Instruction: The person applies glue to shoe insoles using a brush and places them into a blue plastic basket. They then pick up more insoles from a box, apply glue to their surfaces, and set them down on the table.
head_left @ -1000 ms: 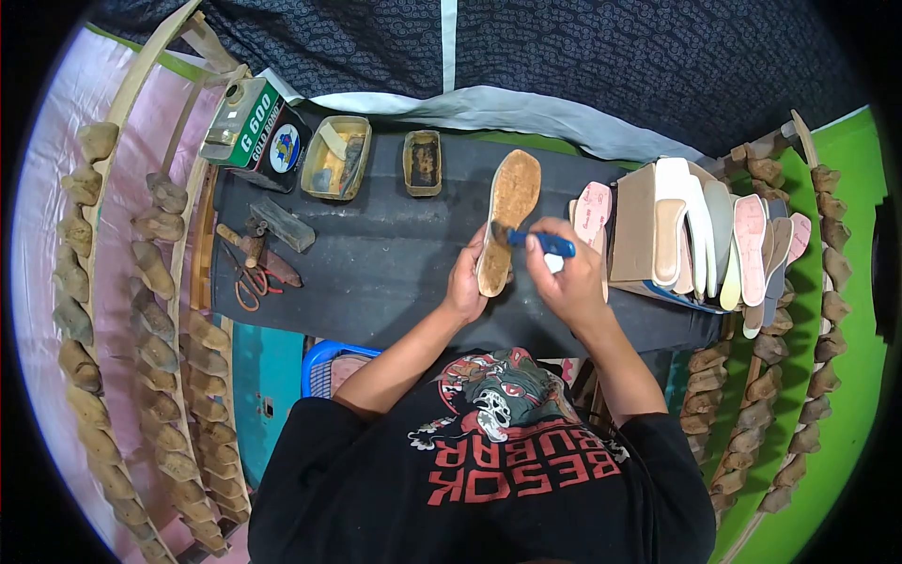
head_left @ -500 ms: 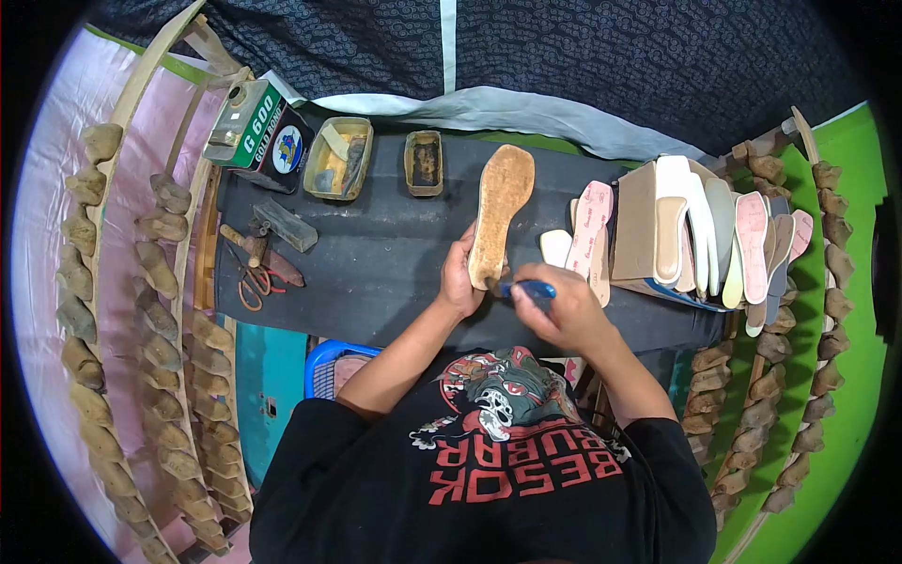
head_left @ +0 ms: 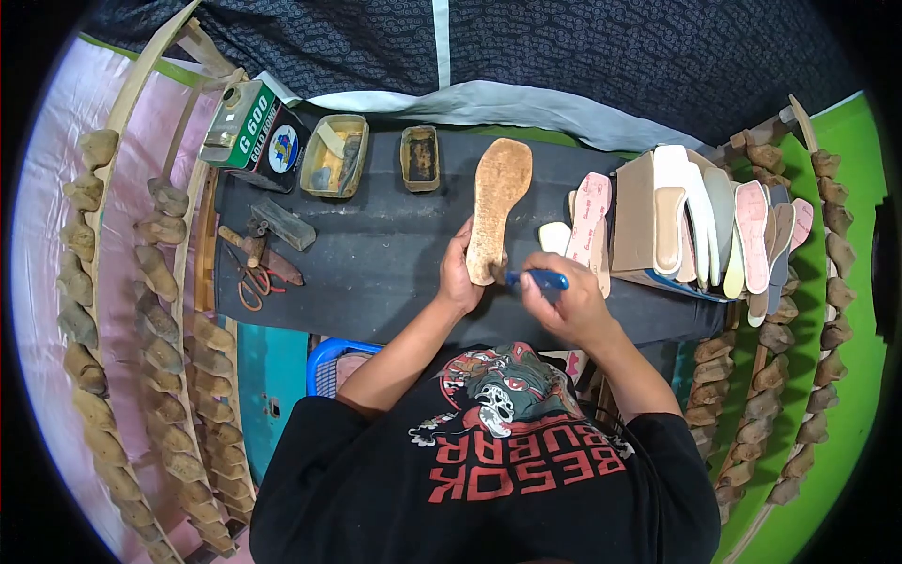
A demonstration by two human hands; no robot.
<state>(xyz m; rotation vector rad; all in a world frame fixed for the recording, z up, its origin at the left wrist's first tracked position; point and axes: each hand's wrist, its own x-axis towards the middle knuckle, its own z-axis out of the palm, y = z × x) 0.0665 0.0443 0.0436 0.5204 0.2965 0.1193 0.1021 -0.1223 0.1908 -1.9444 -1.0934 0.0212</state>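
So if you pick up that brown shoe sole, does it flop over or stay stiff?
Probably fairly stiff: the brown sole stands out straight though the left hand grips only its heel end. It looks thin and flat, so likely light. Its face looks rough and coated where the brush in the right hand works, so maybe sticky, not slippery.

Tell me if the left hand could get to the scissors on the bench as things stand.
Probably not right away: the left hand is gripping the sole. The dark bench between it and the scissors looks bare, though.
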